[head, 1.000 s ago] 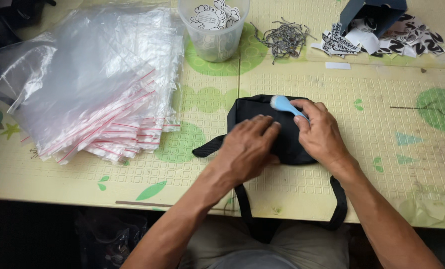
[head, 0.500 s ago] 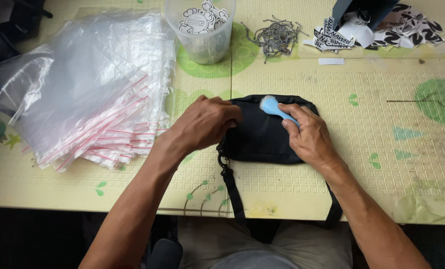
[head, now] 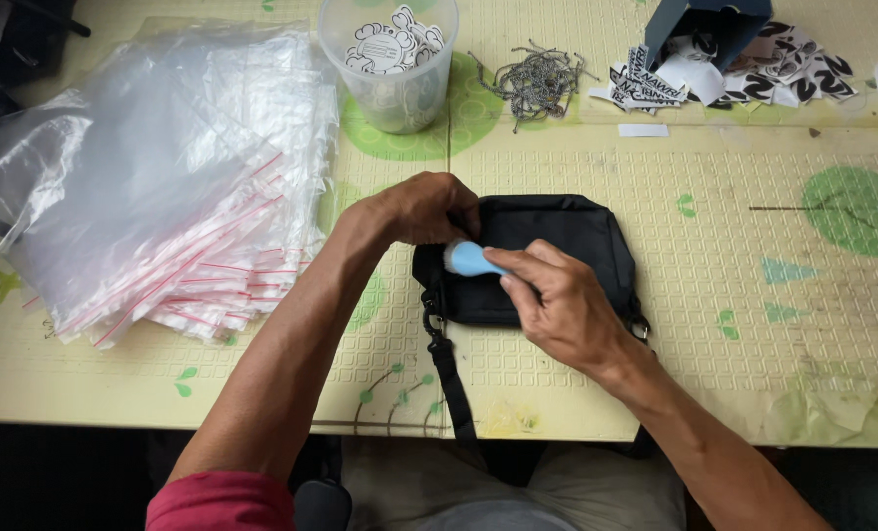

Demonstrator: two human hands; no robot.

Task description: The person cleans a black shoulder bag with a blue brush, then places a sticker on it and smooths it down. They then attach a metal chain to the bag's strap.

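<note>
**Hands working a small black bag with a blue tool**

Head view: black shoulder bag [head: 547,258] lies flat on a pale yellow counter [head: 754,344], its strap [head: 451,379] trailing off the near edge. The left hand [head: 424,208] curls over the bag's upper left corner, its grip clenched on the fabric there. The right hand [head: 562,305] lies across the bag's front, fingers closed around a light blue tool [head: 470,260] whose rounded end points left, toward the other hand. Both forearms reach in from the near edge and meet over the bag.

To do this well, in my judgement, the left hand should pin the corner taut while the tool moves in short, even passes.

Left of the bag sits a stack of clear zip bags [head: 164,187]. Beyond it stand a clear tub of printed stickers [head: 392,69], a heap of small metal chains [head: 537,81], and loose black-and-white labels [head: 754,74].
</note>
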